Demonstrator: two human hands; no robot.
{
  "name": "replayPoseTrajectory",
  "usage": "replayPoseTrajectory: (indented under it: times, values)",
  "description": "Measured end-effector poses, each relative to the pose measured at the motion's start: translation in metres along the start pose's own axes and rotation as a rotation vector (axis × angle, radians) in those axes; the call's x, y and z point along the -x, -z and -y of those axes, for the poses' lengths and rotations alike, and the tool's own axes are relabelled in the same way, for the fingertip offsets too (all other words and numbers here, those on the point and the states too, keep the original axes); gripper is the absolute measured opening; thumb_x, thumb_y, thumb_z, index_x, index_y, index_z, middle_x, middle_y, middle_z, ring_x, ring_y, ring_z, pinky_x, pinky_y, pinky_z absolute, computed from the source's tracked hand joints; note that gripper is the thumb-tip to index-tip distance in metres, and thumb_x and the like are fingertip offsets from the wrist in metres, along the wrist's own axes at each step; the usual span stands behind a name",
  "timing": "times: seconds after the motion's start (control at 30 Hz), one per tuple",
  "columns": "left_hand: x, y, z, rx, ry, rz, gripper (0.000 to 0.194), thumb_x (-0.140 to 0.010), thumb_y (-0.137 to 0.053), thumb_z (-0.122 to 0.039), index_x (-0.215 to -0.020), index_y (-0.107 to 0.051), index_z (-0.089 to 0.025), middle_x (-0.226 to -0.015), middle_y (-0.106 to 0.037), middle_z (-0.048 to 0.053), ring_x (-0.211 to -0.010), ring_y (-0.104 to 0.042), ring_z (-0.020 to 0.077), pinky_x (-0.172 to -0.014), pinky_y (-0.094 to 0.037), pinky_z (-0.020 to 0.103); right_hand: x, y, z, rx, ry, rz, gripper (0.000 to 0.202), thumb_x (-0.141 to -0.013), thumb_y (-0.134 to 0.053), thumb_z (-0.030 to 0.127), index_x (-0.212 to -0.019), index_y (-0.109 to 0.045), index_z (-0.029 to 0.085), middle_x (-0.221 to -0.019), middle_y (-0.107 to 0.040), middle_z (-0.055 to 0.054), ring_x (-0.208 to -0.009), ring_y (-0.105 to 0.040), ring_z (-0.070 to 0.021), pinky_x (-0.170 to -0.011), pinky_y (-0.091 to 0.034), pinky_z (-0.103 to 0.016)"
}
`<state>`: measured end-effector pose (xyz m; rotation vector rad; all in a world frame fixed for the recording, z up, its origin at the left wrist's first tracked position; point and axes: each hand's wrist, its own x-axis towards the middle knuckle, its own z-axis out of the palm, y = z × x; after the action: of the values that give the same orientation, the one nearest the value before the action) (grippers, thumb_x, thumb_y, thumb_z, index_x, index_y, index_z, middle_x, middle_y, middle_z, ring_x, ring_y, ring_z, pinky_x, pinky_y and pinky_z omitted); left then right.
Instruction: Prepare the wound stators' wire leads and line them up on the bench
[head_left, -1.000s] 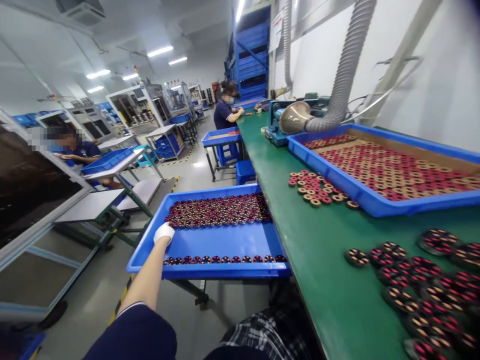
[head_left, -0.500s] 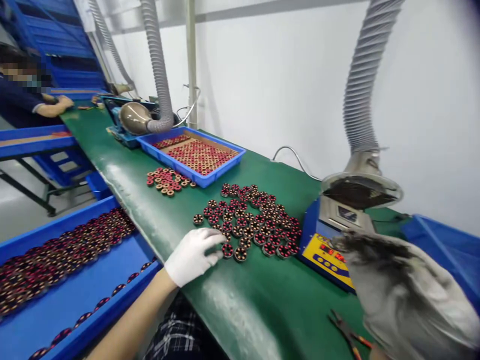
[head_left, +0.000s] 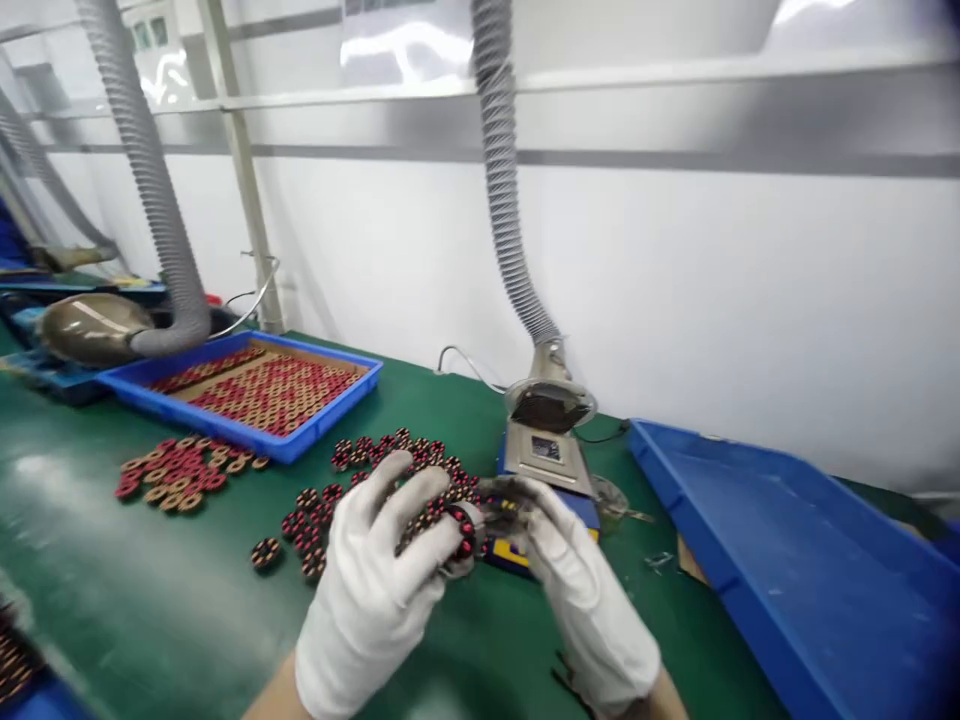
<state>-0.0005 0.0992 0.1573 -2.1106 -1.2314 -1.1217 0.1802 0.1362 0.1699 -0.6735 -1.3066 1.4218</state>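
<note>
A small round part with red and black segments and a metallic rim (head_left: 466, 530) is held between my two white-gloved hands. The fingers of my left hand (head_left: 379, 575) close on its left side. My right hand (head_left: 574, 575), its glove stained dark at the fingertips, reaches the part's right side; what its fingertips grip is blurred. Behind my hands many similar round parts (head_left: 307, 525) lie on the green table (head_left: 225, 590). One part (head_left: 266, 553) sits apart at the left. The blue and yellow device (head_left: 551, 470) is partly hidden behind my right hand.
A blue tray of red and tan rings (head_left: 281, 445) stands at the back left, with loose rings (head_left: 187, 475) before it. Another blue tray (head_left: 787, 560) lies at the right. A grey hose (head_left: 502, 190) hangs above the device. Pliers (head_left: 566, 672) lie partly under my right wrist.
The view has swung right. My left hand has left the pile and come together with my right hand, a round part now between them. The co-worker is out of view.
</note>
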Motion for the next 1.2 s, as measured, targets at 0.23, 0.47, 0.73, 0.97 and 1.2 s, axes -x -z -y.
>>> replayPoseTrajectory:
  times: [0.23,0.47,0.73,0.97,1.2]
  values:
    - [-0.051,-0.043,-0.056,0.325,0.063,-0.207,0.045,-0.072,-0.057,-0.018,-0.115,-0.044,-0.024,-0.13,-0.037,0.012,-0.117,-0.038,0.0343,-0.09,-0.041,0.054,0.012,0.012,0.021,-0.309,0.189,-0.261,0.028,-0.063,-0.074,0.029,-0.089,-0.066,0.025,-0.093,-0.068,-0.004,-0.088,-0.061,-0.0218,-0.087,-0.045,-0.037]
    - [-0.052,-0.063,-0.045,0.9,0.116,0.01,0.037,-0.079,-0.049,-0.019,-0.114,-0.048,-0.028,-0.117,-0.052,0.005,-0.106,-0.051,0.0221,-0.089,-0.047,0.037,0.01,0.022,0.025,-0.263,0.168,-0.233,0.021,-0.062,-0.074,0.032,-0.081,-0.067,0.025,-0.085,-0.066,-0.003,-0.079,-0.061,-0.0195,-0.071,-0.049,-0.032]
    - [-0.052,-0.047,-0.037,0.701,0.108,-0.05,0.032,-0.069,-0.058,-0.01,-0.096,-0.05,-0.025,-0.11,-0.056,0.004,-0.098,-0.053,0.0198,-0.084,-0.047,0.034,0.002,0.005,0.018,-0.307,0.112,-0.103,0.026,-0.067,-0.07,0.037,-0.09,-0.065,0.025,-0.087,-0.065,-0.004,-0.082,-0.06,-0.0206,-0.083,-0.044,-0.036]
    - [-0.048,-0.05,-0.03,0.762,0.124,0.017,0.042,-0.066,-0.058,-0.005,-0.101,-0.051,-0.026,-0.112,-0.054,0.003,-0.101,-0.052,0.0195,-0.087,-0.046,0.033,0.003,0.006,0.009,-0.317,0.077,-0.143,0.025,-0.069,-0.068,0.034,-0.094,-0.064,0.028,-0.091,-0.065,-0.002,-0.086,-0.059,-0.0189,-0.083,-0.045,-0.032]
    - [-0.043,-0.052,-0.022,0.758,0.037,0.114,0.05,-0.066,-0.048,-0.003,-0.11,-0.048,-0.027,-0.117,-0.051,0.002,-0.108,-0.046,0.0188,-0.092,-0.043,0.035,0.01,0.024,0.025,0.135,0.181,-0.044,0.028,-0.058,-0.078,0.027,-0.083,-0.067,0.026,-0.093,-0.06,-0.004,-0.086,-0.058,-0.0211,-0.074,-0.047,-0.032]
